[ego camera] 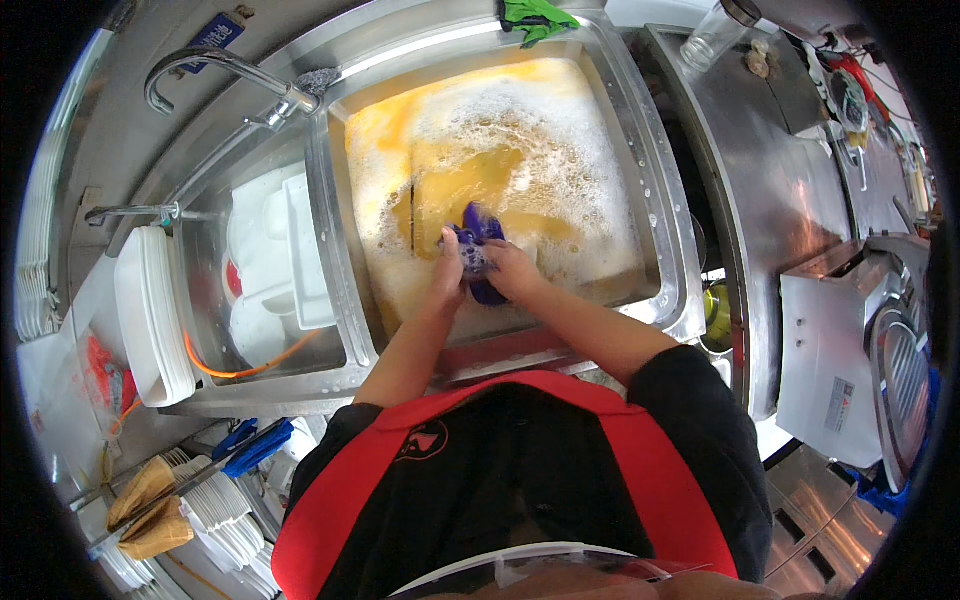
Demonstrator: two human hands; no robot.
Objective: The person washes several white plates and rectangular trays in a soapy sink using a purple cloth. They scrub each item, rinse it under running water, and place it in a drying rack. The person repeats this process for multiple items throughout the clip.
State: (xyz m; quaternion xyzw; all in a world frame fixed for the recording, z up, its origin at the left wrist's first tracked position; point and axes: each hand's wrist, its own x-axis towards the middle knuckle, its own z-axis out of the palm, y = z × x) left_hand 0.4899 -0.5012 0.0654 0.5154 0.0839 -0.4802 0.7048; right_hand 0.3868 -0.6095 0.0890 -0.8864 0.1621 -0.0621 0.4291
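Note:
Between my two hands is a purple cloth (484, 219), wet and flecked with suds. My left hand (450, 266) grips its left side with the thumb up. From the other side, my right hand (514, 268) has its fingers closed on the cloth. Both hands are just over the near part of a stainless steel sink basin (652, 225). Yellowish water (476, 176) topped with white foam (562, 112) fills the basin. What lies under the foam is hidden.
A second basin on the left holds white dishes (262, 232) and an orange hose (247, 371). Stacked white trays (154, 322) stand at its left edge. A chrome faucet (281, 105) rises behind the divider. Green gloves (540, 19) hang on the back rim. A steel counter (757, 165) is at right.

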